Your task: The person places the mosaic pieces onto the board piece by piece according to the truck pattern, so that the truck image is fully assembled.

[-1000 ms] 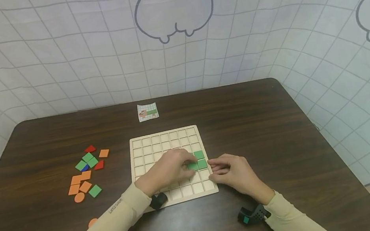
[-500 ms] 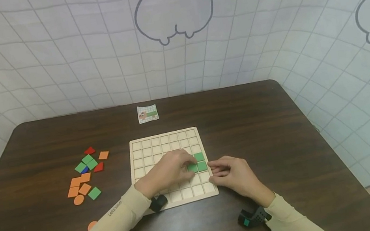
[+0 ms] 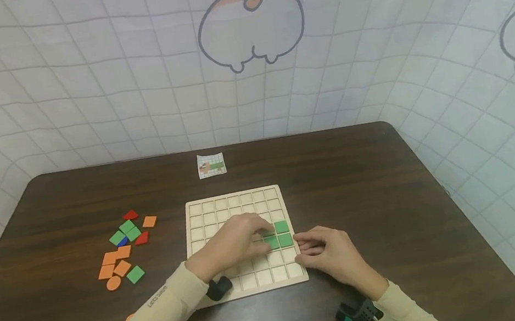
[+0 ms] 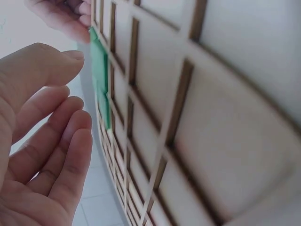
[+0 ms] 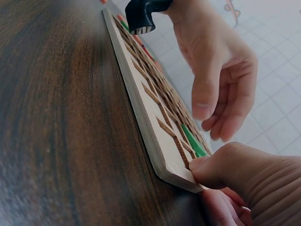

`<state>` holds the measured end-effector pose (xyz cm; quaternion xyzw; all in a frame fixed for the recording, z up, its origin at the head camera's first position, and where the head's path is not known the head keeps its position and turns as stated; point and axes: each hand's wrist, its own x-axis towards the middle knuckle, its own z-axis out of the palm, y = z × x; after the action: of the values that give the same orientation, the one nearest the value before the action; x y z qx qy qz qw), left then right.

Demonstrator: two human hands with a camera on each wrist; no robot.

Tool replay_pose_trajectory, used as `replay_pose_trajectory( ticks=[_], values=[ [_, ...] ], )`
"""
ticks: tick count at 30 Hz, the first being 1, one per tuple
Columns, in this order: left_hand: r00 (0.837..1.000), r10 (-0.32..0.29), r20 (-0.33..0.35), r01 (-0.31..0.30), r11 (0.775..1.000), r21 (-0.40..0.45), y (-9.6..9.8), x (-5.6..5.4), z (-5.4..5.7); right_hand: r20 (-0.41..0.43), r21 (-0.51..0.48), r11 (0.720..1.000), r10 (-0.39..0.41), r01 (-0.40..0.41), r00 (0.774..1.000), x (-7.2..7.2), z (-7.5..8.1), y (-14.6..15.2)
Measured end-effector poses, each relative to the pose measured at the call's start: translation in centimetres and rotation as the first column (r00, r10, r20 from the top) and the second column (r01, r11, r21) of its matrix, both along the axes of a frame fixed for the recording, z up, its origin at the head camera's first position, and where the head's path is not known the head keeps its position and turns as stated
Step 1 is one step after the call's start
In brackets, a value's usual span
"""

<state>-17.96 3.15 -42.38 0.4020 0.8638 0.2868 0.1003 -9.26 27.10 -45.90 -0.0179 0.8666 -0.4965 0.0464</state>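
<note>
A pale wooden grid board lies on the dark table. Three green square tiles sit in its cells near the right side, one partly behind left fingers. My left hand hovers over the middle of the board, fingers loosely bent with a gap between thumb and fingertips. Nothing is held there in the left wrist view. My right hand grips the board's right edge; in the right wrist view its thumb presses on the rim and its fingers lie at the side below.
Left of the board lie loose tiles: several orange squares, green squares, red triangles, a partly hidden blue piece and an orange round. A small printed pattern card lies behind the board. A patterned cloth wall surrounds the table.
The head view has tilted up, so everything sits slightly lower in it. Both hands keep nearly the same place at the board, and the tiles have not moved.
</note>
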Motion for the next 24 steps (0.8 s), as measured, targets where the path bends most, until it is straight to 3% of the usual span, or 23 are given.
replay_pose_trajectory(
  ticks=[12, 24],
  values=[
    [0.997, 0.066, -0.045, -0.066, 0.998, 0.000, -2.6, -0.9, 1.9, -0.001, 0.006, 1.000, -0.012, 0.012, 1.000, -0.2, -0.2, -0.2],
    [0.971, 0.229, -0.075, -0.229, 0.973, -0.001, -9.8, -2.8, 4.1, -0.005, 0.010, 1.000, 0.015, -0.015, 1.000, -0.2, -0.6, -0.2]
  ],
)
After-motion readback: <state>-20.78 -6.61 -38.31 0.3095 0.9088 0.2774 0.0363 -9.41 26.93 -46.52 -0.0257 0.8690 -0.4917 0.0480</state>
